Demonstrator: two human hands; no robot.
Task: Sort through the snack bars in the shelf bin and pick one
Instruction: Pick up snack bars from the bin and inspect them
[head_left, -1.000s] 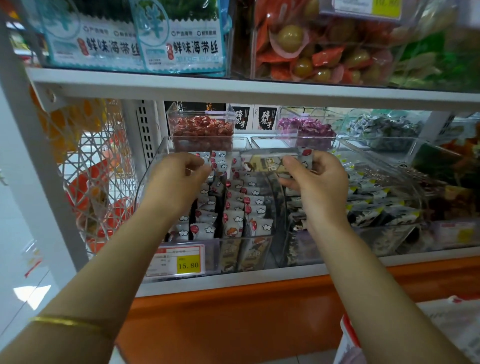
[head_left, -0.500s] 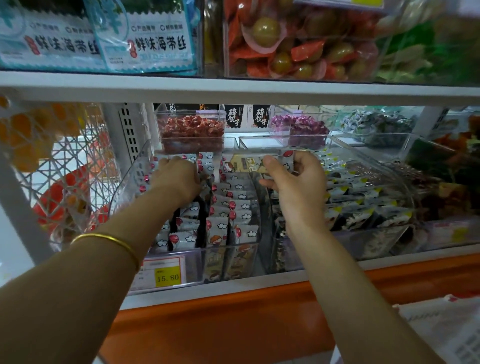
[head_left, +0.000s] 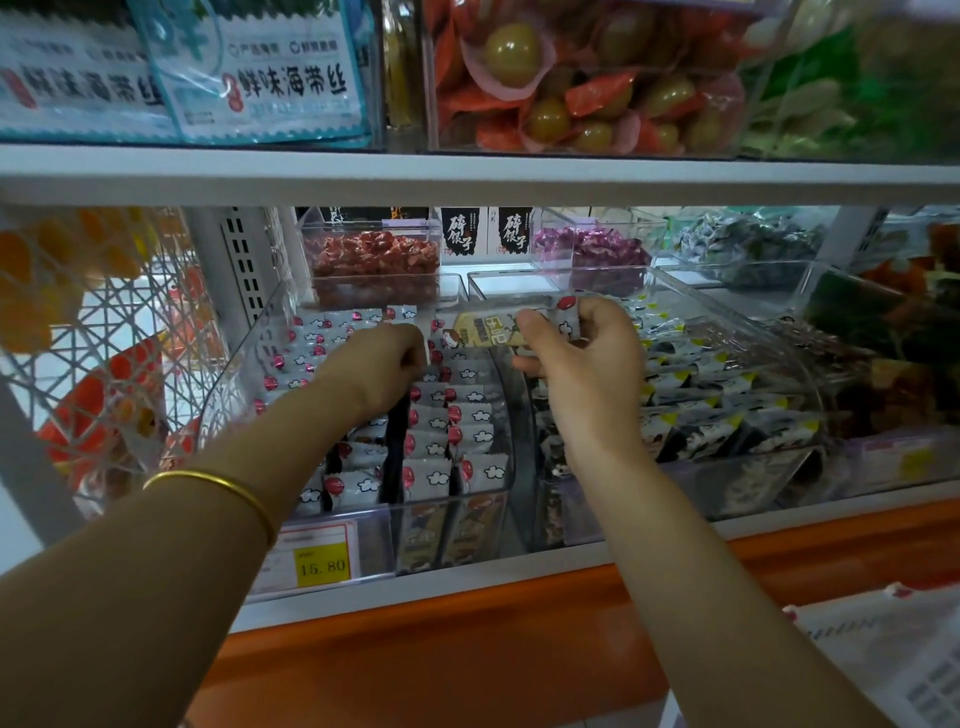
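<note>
A clear plastic shelf bin (head_left: 244, 364) holds several rows of small snack bars (head_left: 467, 434) in white wrappers with red dots and cloud prints. My right hand (head_left: 582, 364) is raised above the bin's back right part and grips one snack bar (head_left: 485, 330) by its end, its yellowish printed face turned toward me. My left hand (head_left: 382, 366) is down among the rows at the bin's middle, fingers curled into the packets; whether it grips one is hidden. A gold bangle (head_left: 218, 491) sits on my left forearm.
A second clear bin (head_left: 810, 364) of black-and-white packets stands to the right. Behind are tubs of red candies (head_left: 371, 260) and purple candies (head_left: 592, 249). The upper shelf edge (head_left: 467, 174) hangs close above. A price tag (head_left: 319, 564) reads 15.80. A wire basket (head_left: 104, 364) is at left.
The view has drifted, so both hands sit a little lower in the frame. My right hand keeps holding the raised snack bar; my left hand stays buried in the rows.
</note>
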